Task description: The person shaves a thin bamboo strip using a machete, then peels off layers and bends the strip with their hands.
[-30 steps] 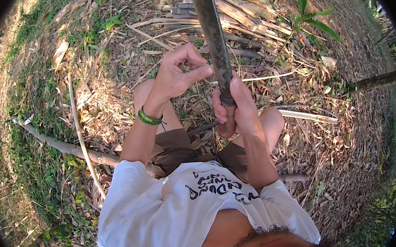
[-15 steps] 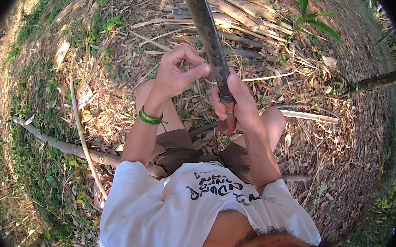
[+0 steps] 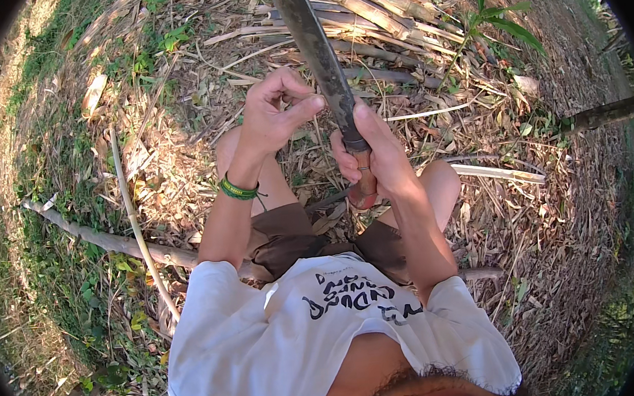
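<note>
My right hand [image 3: 374,148] is wrapped round the wooden handle of a machete [image 3: 315,47], its thumb along the base of the dark, worn blade. The blade points away from me, tilted a little to the left, and its far end runs out of the picture. Left of the blade, my left hand [image 3: 279,111] is closed in a pinch, thumb against curled fingers. Something thin may be between those fingertips, but it is too small to make out. The pinched fingertips are close to the blade's left edge.
A pile of split bamboo strips [image 3: 384,11] lies ahead of me. On the left, a long branch [image 3: 109,235] and a thin pale stick [image 3: 134,214] cross the leaf litter. A leafy sapling [image 3: 482,17] stands at the right, with a split piece [image 3: 500,174] near my knee.
The machete has shifted left, with its blade tilting slightly more that way. My left hand has moved slightly left and stays pinched. My right hand keeps its grip on the handle.
</note>
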Available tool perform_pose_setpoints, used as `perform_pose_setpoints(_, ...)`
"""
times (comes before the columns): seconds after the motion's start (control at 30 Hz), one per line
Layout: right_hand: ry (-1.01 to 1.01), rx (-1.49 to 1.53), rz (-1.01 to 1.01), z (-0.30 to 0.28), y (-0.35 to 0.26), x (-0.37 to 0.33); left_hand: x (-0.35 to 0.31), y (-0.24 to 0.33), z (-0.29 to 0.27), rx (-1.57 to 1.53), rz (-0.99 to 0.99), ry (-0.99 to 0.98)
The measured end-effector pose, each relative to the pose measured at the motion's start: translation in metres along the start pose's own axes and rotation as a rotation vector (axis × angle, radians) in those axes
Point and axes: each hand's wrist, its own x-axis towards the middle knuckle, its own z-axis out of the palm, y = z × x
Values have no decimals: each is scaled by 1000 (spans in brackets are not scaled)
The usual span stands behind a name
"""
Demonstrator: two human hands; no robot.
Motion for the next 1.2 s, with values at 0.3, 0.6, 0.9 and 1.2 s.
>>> perform_pose_setpoints(0.3,1,8,-19,9,6,4,-11,-7,-14,20,21,-12)
perform_pose_setpoints(0.6,-33,124,25,1,13,9,-14,-19,-22,53,-9,20)
perform_pose_setpoints(0.9,-45,406,198,0,3,3,-8,-13,-11,65,21,0)
perform_pose_setpoints(1.2,-50,189,79,2,7,12,-6,-6,-13,107,-5,19)
